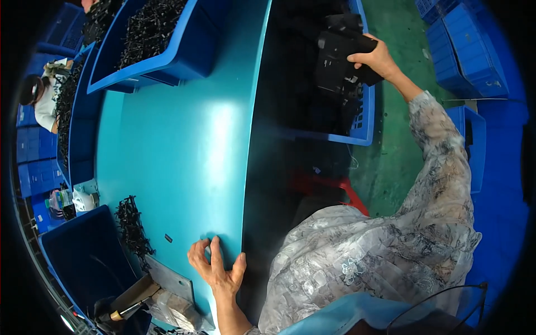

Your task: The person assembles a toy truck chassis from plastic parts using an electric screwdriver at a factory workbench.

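Observation:
My right hand [381, 58] reaches out to the far right, its fingers closed on a flat, boxy black plastic part [336, 58]. The part is over a blue crate [365, 120] that holds more dark pieces, hard to tell apart in the shadow. On the near edge of the turquoise table [167, 151] rests my left hand [220, 273], fingers spread and nothing visible in it. Left of that hand lies a small dark rectangular piece [168, 238]. Beyond it is a heap of small black parts [133, 223].
A blue bin [195, 50] of small black parts stands on the table's far end. At the near left are an open blue bin [84, 257], a tape-wrapped block [176, 310] and a tool with a yellowish handle [116, 315]. A red stool [352, 195] is beside me. Another person [47, 103] sits far left.

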A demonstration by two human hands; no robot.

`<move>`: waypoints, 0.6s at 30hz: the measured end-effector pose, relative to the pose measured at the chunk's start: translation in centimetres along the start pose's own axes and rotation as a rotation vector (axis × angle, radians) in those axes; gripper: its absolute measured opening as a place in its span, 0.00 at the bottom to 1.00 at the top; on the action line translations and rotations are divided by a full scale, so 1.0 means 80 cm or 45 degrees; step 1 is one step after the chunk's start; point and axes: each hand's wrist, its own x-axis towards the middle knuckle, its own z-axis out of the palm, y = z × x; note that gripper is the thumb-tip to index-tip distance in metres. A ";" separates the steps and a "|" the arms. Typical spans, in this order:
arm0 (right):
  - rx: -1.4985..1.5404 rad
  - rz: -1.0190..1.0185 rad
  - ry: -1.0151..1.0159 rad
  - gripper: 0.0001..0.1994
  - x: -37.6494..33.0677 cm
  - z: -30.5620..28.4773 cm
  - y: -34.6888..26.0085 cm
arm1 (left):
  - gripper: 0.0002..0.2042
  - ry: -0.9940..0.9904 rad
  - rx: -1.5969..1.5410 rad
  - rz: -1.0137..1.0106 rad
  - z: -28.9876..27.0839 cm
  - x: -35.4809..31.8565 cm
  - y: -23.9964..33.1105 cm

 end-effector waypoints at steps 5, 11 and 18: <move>0.236 -0.169 0.046 0.08 -0.040 -0.033 -0.115 | 0.23 0.038 -0.001 0.039 -0.005 -0.006 0.000; 0.283 -0.778 0.070 0.08 -0.083 -0.059 -0.246 | 0.23 0.136 -0.114 0.120 0.000 -0.003 -0.005; -0.064 -0.256 -0.630 0.10 -0.058 0.119 -0.473 | 0.23 0.222 -0.167 0.136 -0.011 -0.017 -0.014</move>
